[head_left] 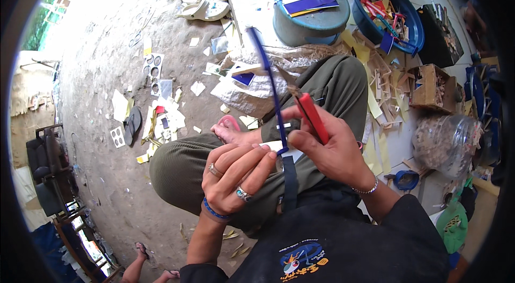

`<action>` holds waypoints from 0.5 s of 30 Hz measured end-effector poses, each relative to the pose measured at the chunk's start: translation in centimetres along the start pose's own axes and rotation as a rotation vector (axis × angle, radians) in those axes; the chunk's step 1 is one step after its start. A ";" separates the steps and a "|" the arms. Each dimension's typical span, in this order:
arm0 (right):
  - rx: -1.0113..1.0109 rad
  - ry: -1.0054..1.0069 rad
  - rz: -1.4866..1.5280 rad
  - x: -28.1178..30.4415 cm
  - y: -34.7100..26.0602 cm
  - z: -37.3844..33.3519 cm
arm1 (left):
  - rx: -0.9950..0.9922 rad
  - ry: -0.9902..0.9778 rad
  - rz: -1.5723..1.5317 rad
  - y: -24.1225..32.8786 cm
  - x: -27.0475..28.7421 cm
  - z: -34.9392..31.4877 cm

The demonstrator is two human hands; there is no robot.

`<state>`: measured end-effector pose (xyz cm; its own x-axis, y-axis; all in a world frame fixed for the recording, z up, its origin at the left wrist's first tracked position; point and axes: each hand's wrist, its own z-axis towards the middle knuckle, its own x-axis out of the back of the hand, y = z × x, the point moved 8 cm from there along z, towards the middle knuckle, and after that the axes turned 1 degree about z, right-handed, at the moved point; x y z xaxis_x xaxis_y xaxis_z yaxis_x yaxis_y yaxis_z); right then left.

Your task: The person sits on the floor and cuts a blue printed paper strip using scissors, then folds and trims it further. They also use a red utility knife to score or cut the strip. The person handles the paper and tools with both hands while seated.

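Observation:
Above my lap, my left hand point(236, 178) is closed, its fingertips pinching a small white piece at the lower end of a long, narrow blue strip point(275, 92). The strip rises away from me and bends slightly near its top. My right hand point(335, 149) is closed around a red-handled cutting tool point(313, 118) with a pointed metal blade tilted up and left. The blade passes close beside the strip; whether they touch I cannot tell. My right thumb and index finger are near the strip's lower part.
A grey-blue upturned tub point(308, 23) with coloured sheets stands ahead. Beyond my right knee are a blue basin point(389, 12) of scraps, a wooden box point(433, 88) and a clear plastic container point(445, 141). Paper scraps, pale clogs point(206, 8) and a dark flip-flop point(132, 125) lie left.

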<state>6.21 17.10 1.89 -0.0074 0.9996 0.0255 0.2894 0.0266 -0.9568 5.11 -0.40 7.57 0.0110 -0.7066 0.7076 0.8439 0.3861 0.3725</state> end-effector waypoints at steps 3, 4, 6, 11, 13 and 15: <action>0.122 0.039 -0.119 0.7 -0.6 -1.5 | 0.021 0.005 0.099 -0.4 0.3 -0.2; 0.172 0.048 -0.136 0.5 -0.7 -2.3 | 0.026 0.003 0.141 -0.4 0.5 -0.2; 0.216 -0.009 -0.267 -0.9 -0.5 -4.2 | 0.072 -0.007 0.219 -0.7 0.7 -0.4; 0.153 -0.118 -0.343 -3.2 1.3 -6.7 | 0.108 0.010 0.314 -0.7 1.1 -0.7; 0.122 -0.140 -0.337 -3.6 1.8 -6.9 | 0.093 0.005 0.344 -0.6 1.1 -0.8; 0.148 -0.140 -0.365 -3.8 1.8 -6.8 | 0.090 0.001 0.341 -0.5 1.1 -0.9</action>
<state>13.22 13.37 2.05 -0.2165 0.9149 0.3408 0.1028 0.3685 -0.9239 5.14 -1.94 7.65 0.2840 -0.5285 0.8000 0.7409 0.6506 0.1669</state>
